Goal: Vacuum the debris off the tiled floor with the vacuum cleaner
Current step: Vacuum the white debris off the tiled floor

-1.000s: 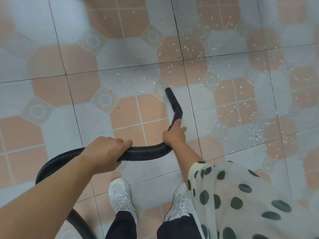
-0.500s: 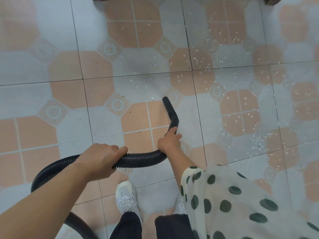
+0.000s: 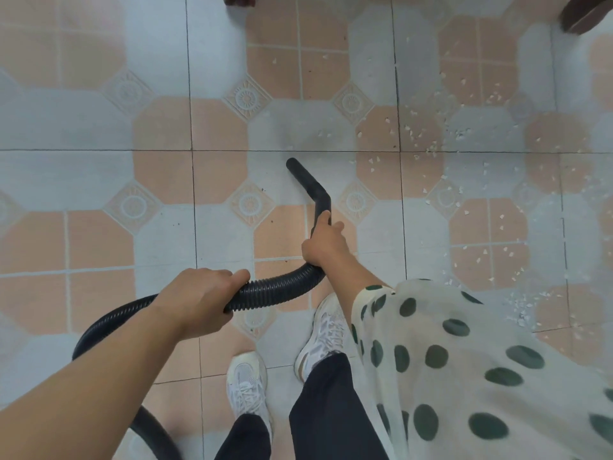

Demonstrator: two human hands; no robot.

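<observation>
The left hand (image 3: pixel 199 298) is closed around the ribbed black vacuum hose (image 3: pixel 275 290), and the right hand (image 3: pixel 323 242) grips its bent rigid nozzle (image 3: pixel 308 182) just ahead. White debris (image 3: pixel 428 141) lies scattered on the tiled floor (image 3: pixel 83 180) beyond and right of the right hand.

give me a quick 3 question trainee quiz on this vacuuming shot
1. True or false: the nozzle points at the white shoes.
2. Which hand has its grip on the rigid bent tube? A) left B) right
3. Fill in: most white debris lies to the ____ of the nozzle.

Key:
1. False; it points away from the shoes, at the tiled floor.
2. B; the right hand holds the tube, the left hand holds the ribbed hose.
3. Right.
</observation>
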